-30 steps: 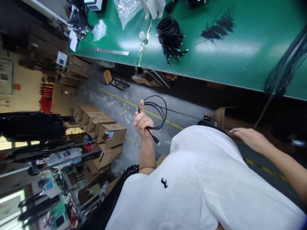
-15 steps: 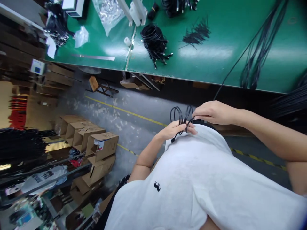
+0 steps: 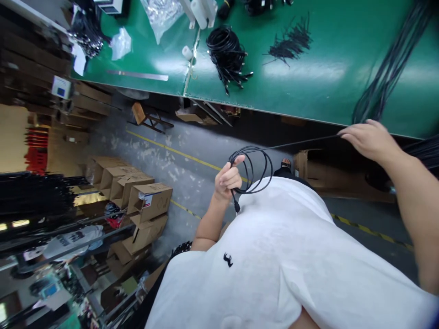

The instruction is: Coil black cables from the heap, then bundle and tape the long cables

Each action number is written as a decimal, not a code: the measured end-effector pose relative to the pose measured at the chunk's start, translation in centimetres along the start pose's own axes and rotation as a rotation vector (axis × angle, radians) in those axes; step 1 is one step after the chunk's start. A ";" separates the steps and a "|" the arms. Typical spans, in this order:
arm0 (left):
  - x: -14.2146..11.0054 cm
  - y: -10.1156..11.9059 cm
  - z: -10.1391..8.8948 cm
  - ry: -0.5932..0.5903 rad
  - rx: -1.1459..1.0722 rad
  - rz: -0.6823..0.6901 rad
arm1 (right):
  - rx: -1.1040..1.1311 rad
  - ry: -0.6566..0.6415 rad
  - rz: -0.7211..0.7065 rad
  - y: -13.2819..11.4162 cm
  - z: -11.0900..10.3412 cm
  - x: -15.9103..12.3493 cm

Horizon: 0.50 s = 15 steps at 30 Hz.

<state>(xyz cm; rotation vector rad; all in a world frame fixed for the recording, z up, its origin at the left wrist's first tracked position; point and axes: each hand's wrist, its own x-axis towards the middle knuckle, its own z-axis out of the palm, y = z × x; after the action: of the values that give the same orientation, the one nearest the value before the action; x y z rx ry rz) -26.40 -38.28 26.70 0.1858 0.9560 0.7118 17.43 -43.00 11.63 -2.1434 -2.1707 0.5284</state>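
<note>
My left hand (image 3: 229,179) is closed around one side of a coiled black cable (image 3: 270,171), whose loops stand out to the right of the fingers. A plug end (image 3: 237,208) of the cable dangles below that hand. From the coil a stretch of cable runs straight and taut to my right hand (image 3: 370,139), which pinches it near the bench's front edge. Behind the right hand, long loose black cables (image 3: 387,77) lie over the green bench (image 3: 329,98).
On the bench sit a bundle of coiled cables (image 3: 226,52), a heap of short black ties (image 3: 291,42), a metal strip (image 3: 137,75) and a plastic bag (image 3: 161,16). Open cardboard boxes (image 3: 151,201) stand on the floor at left, near a wooden stool (image 3: 139,113).
My right hand has moved right, away from the left, drawing the cable out straight. My left hand has shifted left and risen a little, and the coil's loops now show wider.
</note>
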 end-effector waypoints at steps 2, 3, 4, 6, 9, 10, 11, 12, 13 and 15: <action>-0.9 1.2 0.1 0.028 -0.036 0.125 | -0.099 -0.043 0.042 -0.8 0.0 -1.9; -1.3 2.0 0.0 0.020 -0.057 0.188 | -0.119 -0.091 0.029 -2.3 -0.2 -3.1; -1.8 3.0 -0.2 0.003 -0.083 0.260 | -0.100 -0.158 -0.009 -4.4 -0.3 -4.4; -2.7 5.4 -1.2 -0.032 -0.146 0.411 | 0.121 -0.335 -0.208 -8.6 -0.3 -7.0; -4.0 8.8 -3.7 -0.033 -0.189 0.469 | 0.487 -0.383 -0.161 -11.3 0.2 -9.8; -4.2 9.5 -4.6 -0.017 -0.183 0.453 | 0.497 -0.332 -0.042 -10.9 0.2 -10.2; -4.3 9.9 -5.3 0.009 -0.176 0.452 | 0.464 -0.283 0.060 -10.3 0.2 -10.3; -4.1 10.0 -5.9 0.046 -0.167 0.473 | 0.421 -0.261 0.102 -9.7 -0.1 -10.1; -3.7 9.7 -6.3 0.086 -0.156 0.506 | 0.386 -0.270 0.074 -9.5 -0.6 -9.9; -2.4 8.0 -6.4 0.162 -0.091 0.504 | 0.403 -0.346 -0.144 -10.3 -2.3 -9.0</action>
<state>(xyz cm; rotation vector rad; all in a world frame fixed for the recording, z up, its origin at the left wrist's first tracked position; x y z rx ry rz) -36.17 -34.70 28.17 0.2967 1.0390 1.2467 8.46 -51.15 18.46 -1.7722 -2.1099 1.2780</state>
